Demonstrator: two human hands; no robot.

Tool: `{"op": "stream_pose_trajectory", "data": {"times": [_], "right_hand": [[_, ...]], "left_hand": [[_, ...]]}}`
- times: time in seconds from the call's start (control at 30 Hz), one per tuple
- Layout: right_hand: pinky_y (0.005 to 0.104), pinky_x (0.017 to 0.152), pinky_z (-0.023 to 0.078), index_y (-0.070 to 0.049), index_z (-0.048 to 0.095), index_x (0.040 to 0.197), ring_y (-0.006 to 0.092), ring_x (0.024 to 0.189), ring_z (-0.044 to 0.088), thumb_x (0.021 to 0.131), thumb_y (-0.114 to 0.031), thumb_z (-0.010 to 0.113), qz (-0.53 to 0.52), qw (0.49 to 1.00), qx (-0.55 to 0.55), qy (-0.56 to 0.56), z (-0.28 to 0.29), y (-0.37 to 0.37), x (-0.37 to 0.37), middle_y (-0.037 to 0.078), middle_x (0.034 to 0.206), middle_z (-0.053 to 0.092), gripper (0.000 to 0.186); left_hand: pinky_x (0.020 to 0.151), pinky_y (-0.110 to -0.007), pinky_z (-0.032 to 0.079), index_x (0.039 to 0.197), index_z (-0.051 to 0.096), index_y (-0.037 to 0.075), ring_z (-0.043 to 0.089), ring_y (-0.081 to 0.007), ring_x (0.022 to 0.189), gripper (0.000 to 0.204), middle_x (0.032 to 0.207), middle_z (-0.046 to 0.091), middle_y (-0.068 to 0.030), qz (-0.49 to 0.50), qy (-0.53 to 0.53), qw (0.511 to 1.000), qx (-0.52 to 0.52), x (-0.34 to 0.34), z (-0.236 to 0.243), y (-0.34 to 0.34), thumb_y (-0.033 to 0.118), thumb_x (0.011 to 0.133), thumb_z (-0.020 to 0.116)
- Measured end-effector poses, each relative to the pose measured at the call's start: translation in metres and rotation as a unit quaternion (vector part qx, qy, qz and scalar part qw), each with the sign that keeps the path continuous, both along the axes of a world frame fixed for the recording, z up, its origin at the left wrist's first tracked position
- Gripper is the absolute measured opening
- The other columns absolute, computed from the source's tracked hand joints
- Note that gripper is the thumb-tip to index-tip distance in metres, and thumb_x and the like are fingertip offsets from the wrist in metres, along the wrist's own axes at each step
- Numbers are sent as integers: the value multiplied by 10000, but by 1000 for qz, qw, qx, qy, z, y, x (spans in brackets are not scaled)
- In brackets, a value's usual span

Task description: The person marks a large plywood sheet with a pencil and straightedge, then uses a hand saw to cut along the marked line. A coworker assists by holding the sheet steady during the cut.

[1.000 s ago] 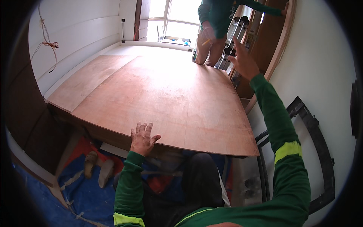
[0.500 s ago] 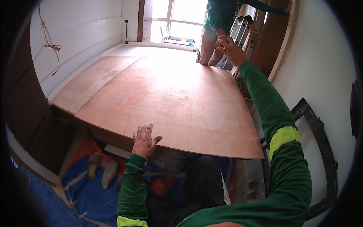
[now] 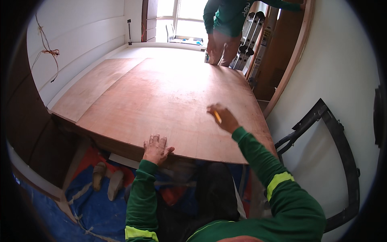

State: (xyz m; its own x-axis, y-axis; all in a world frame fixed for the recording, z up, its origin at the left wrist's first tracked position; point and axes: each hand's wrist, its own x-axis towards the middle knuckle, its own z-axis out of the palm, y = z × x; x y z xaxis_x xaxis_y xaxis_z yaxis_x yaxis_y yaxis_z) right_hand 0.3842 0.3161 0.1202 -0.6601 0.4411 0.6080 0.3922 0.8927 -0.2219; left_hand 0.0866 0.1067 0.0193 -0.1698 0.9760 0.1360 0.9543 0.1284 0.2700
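A large reddish plywood sheet (image 3: 161, 105) covers a raised platform in front of me. My left hand (image 3: 157, 149) lies flat on its near edge with the fingers spread. Over the right half of the sheet, my right hand (image 3: 226, 120) is closed around a yellow pencil (image 3: 217, 116); the pencil's ends are partly hidden and slightly blurred. I cannot tell whether this hand touches the wood.
At the far right corner stands a person in a green top (image 3: 227, 18), one arm lowered. A folding ladder (image 3: 250, 34) leans behind them. A black metal frame (image 3: 342, 149) rests against the right wall. Sandals (image 3: 115, 184) lie on blue sheeting (image 3: 94, 207); wires (image 3: 50, 51) hang at left.
My right hand has drawn back from the other person's hand toward me, and the yellow pencil now shows in it. The other person's arm has dropped. My left hand stays on the edge.
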Motion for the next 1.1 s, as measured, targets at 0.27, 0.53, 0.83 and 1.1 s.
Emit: {"op": "stream_pose_trajectory", "data": {"times": [0.27, 0.53, 0.83, 1.1], "right_hand": [[501, 1015, 557, -50, 701, 1303, 413, 1162, 706, 1112, -226, 626, -56, 995, -84, 0, -96, -45, -5, 179, 1263, 736, 270], [503, 1029, 552, -50, 707, 1281, 421, 1204, 698, 1088, -178, 653, -53, 995, -84, 9, -95, -77, 8, 193, 1301, 738, 239], [432, 976, 620, -14, 696, 1263, 351, 1132, 776, 1136, -241, 629, -9, 974, -198, 106, -86, -139, 33, 196, 1203, 787, 268], [406, 963, 644, 56, 553, 1362, 265, 1045, 757, 1121, -482, 614, 72, 868, -81, 484, 97, -233, 65, 186, 1239, 678, 592]], "left_hand": [[1301, -642, 238, 1594, 534, 120, 325, -438, 1620, 720, 1709, 420, -217, -20, -52, 998, 4, -9, -1, -11, 614, 1072, 578], [1322, -593, 218, 1609, 531, 112, 329, -409, 1628, 767, 1709, 438, -207, -49, -58, 997, 7, -21, -4, -24, 656, 1069, 556], [1266, -626, 293, 1518, 583, 85, 392, -438, 1573, 727, 1654, 488, -219, -60, -28, 997, 28, -16, -4, -19, 654, 1067, 556], [1281, -553, 305, 1547, 573, 76, 418, -424, 1555, 738, 1635, 506, -237, -77, -38, 995, 44, -17, 0, -30, 639, 1070, 575]]}}
